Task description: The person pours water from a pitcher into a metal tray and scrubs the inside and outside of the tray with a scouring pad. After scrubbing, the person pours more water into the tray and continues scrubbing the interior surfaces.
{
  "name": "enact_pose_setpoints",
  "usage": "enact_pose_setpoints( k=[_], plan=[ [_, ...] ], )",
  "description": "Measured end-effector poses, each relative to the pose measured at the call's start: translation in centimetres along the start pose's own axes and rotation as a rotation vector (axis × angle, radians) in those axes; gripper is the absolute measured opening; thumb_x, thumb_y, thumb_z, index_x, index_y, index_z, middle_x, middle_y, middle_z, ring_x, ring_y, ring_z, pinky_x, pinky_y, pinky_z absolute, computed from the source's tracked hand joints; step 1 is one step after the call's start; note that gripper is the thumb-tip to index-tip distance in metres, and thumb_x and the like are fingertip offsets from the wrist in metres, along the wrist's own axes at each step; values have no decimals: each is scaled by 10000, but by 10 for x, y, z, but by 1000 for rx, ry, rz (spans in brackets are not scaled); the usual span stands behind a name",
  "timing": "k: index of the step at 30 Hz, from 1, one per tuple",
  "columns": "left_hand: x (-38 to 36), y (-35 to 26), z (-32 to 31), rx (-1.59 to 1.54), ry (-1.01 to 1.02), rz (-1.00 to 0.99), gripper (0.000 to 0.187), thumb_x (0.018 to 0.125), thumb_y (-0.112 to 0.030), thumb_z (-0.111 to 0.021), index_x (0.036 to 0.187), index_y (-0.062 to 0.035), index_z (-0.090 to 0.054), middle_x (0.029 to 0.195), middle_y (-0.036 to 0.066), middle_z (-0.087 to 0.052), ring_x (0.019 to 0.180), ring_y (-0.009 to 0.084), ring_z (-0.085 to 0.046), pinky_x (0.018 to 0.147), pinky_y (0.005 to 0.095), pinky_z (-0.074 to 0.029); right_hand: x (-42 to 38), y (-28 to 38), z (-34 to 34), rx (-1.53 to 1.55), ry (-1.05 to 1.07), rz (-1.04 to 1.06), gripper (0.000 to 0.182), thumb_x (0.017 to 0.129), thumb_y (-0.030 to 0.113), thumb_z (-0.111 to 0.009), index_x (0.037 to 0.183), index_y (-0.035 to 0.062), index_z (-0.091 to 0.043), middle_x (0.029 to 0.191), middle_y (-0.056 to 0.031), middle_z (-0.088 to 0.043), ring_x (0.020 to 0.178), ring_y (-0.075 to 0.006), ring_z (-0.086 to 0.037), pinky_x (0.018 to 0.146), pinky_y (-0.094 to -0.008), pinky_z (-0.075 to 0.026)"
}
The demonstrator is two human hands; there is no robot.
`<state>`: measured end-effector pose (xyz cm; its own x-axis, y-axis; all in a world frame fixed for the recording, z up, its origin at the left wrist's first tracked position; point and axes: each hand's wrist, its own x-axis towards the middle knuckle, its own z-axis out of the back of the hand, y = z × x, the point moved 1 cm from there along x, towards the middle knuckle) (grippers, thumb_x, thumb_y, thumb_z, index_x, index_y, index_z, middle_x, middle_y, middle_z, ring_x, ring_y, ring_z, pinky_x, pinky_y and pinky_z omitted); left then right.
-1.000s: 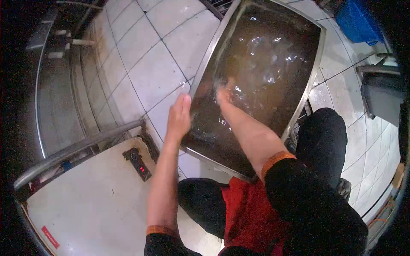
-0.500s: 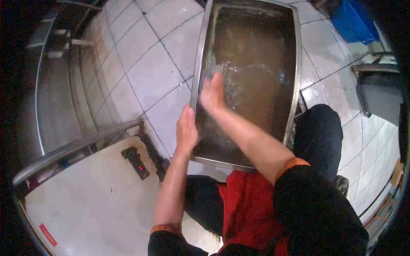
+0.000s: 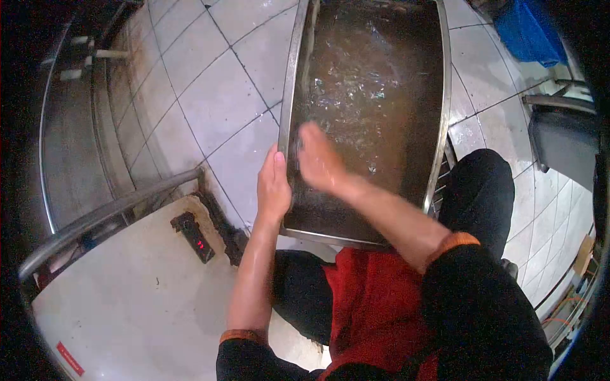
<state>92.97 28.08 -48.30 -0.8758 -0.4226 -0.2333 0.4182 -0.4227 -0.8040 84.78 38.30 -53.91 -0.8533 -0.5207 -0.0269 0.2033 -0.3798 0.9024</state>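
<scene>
A long rectangular metal tray (image 3: 381, 190) with a raised rim lies in front of me, tilted slightly in the view. Shallow, rippling water covers its brownish bottom. On the left rim, my left hand (image 3: 274, 187) is closed, its thumb and fingers around the edge. My right hand (image 3: 321, 162) is inside the tray, close to the left wall, with its fingers bent and blurred by motion. A small dark patch shows by those fingertips, but I cannot make out what it is.
White floor tiles (image 3: 219, 82) surround the tray. At lower left stands a white-topped appliance (image 3: 127, 298) with a red-lit display (image 3: 199, 243) and a metal rail (image 3: 121, 213). A blue plastic container (image 3: 530, 35) and a grey bin (image 3: 565, 136) are on the right.
My right hand has shifted slightly down along the tray's left wall, and the water is more broken up. My left hand stays on the rim. The view has shifted slightly.
</scene>
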Motion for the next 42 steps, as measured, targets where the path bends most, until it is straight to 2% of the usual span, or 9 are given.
enact_pose_setpoints(
  k=[3, 13, 18, 21, 27, 32, 34, 37, 42],
  plan=[
    [0, -1, 1, 16, 14, 36, 464, 1014, -309, -327, 1306, 22, -470, 1235, 200, -569, 1162, 282, -527, 991, 338, -368, -11, -10, -10, -42, -54, 296, 228, 751, 25, -508, 958, -40, -437, 982, -244, -458, 969, -436, -476, 846, -494, -398],
    [3, 11, -1, -419, 93, 178, 516, 1006, -326, -371, 1363, 44, -414, 1357, 130, -491, 1266, 191, -423, 1076, 295, -268, -82, 15, -21, 10, 316, 145, 252, 748, 15, -482, 994, -38, -465, 1003, -252, -482, 952, -445, -511, 820, -512, -420],
    [-1, 1, 1, -45, 76, 92, 546, 1010, -355, -334, 1357, 62, -402, 1379, 180, -460, 1293, 244, -413, 1083, 308, -267, -11, -41, -33, 232, 282, -840, 234, 782, 79, -517, 952, -21, -642, 1034, -271, -602, 1028, -394, -583, 795, -476, -473],
    [-7, 6, 1, 143, 15, 133, 547, 1014, -367, -305, 1345, 53, -420, 1357, 190, -476, 1273, 264, -433, 1070, 308, -281, -7, -79, -77, -18, 327, -713, 259, 810, 161, -515, 915, -6, -684, 1028, -251, -636, 993, -352, -619, 785, -488, -478],
    [-8, 23, 7, 63, 12, 148, 510, 1011, -356, -324, 1271, 45, -501, 1219, 229, -569, 1165, 310, -527, 995, 344, -373, -41, -8, -61, 293, 526, -1093, 369, 894, 280, -406, 1006, 54, -676, 1017, -196, -647, 930, -310, -636, 760, -451, -479],
    [-5, 21, 12, -137, 68, 164, 465, 1016, -326, -338, 1248, 27, -531, 1178, 188, -599, 1110, 249, -547, 968, 325, -383, -10, 12, -31, 725, 161, -1169, 375, 890, 216, -365, 891, -45, -635, 816, -183, -647, 645, -342, -631, 540, -520, -436],
    [-4, 33, 7, -153, 10, 72, 447, 1016, -313, -343, 1244, 15, -542, 1166, 170, -610, 1093, 234, -550, 960, 321, -384, -23, 18, -38, 512, 114, -1036, 388, 893, 212, -350, 1077, -47, -574, 1061, -238, -602, 970, -361, -617, 735, -537, -482],
    [-4, 28, 4, -212, 45, 56, 450, 1015, -308, -345, 1240, 27, -545, 1152, 147, -620, 1080, 224, -550, 959, 309, -378, -39, 22, -45, 449, 137, -1068, 377, 885, 179, -366, 1017, -55, -631, 920, -207, -649, 793, -339, -643, 655, -489, -473],
    [-5, 30, 4, -294, 41, 61, 451, 1014, -303, -349, 1231, 37, -551, 1147, 128, -623, 1070, 198, -547, 956, 300, -379, -42, 58, -9, 632, 391, -1123, 374, 896, 192, -367, 1087, -29, -600, 1059, -215, -606, 911, -344, -613, 725, -510, -453]
  ],
)
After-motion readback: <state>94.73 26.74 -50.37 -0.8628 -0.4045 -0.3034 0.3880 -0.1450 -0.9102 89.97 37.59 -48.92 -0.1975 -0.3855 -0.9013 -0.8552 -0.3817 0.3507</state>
